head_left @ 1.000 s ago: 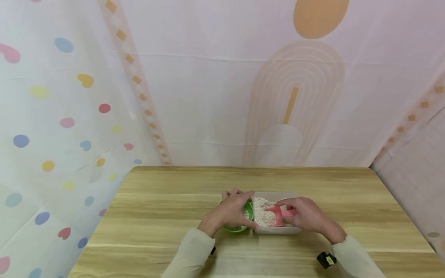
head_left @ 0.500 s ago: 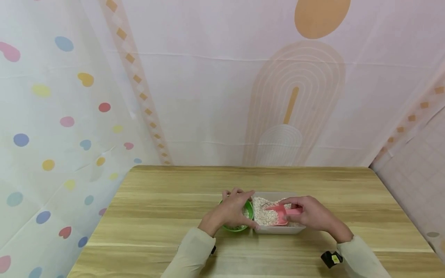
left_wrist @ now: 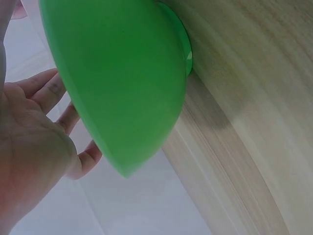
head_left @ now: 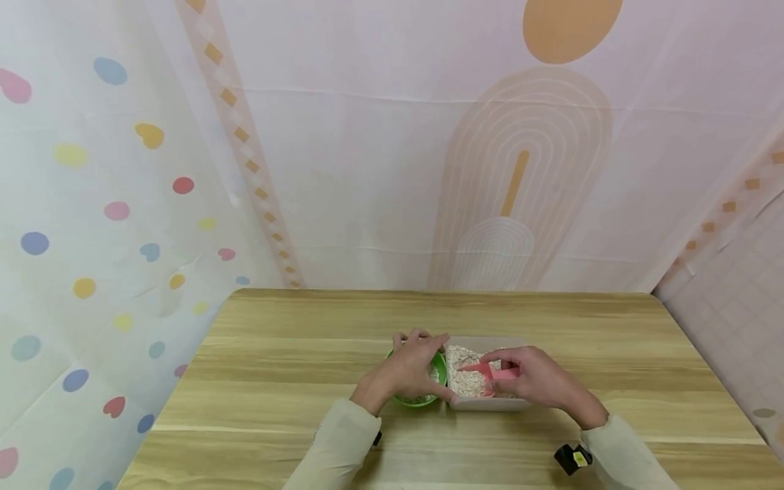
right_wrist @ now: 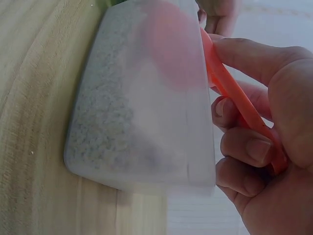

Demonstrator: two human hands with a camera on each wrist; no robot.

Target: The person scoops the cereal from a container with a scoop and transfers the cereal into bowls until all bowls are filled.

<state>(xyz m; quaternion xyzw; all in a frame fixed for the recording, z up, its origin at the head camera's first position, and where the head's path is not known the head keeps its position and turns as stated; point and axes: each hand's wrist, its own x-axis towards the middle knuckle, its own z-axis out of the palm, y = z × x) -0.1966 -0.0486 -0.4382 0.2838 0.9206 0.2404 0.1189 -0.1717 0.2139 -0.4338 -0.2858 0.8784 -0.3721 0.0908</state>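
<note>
White tub [head_left: 490, 404], right of green bowl [left_wrist: 117, 73] | gripping pink scoop [head_left: 486, 371] with right hand [head_left: 539, 378] | spanning bowl with wide-spread left hand [head_left: 413, 367] | advise level draw through flakes [head_left: 467, 382]

Soft, even light over cloth wall [head_left: 355, 170]. Pale sheen on table [head_left: 422, 456], faint shadows beneath sleeves [head_left: 344, 432]. Left wrist view: bowl [left_wrist: 117, 83] casts blurry shadow, table grain bends. Right wrist view hazy, tub [right_wrist: 127, 122] milky, soft-edged.

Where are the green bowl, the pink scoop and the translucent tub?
Green bowl [left_wrist: 122, 83], left wrist view, outer wall.
Pink scoop [right_wrist: 242, 103], right wrist view, handle.
Translucent tub [right_wrist: 137, 120], right wrist view, side wall.
</note>
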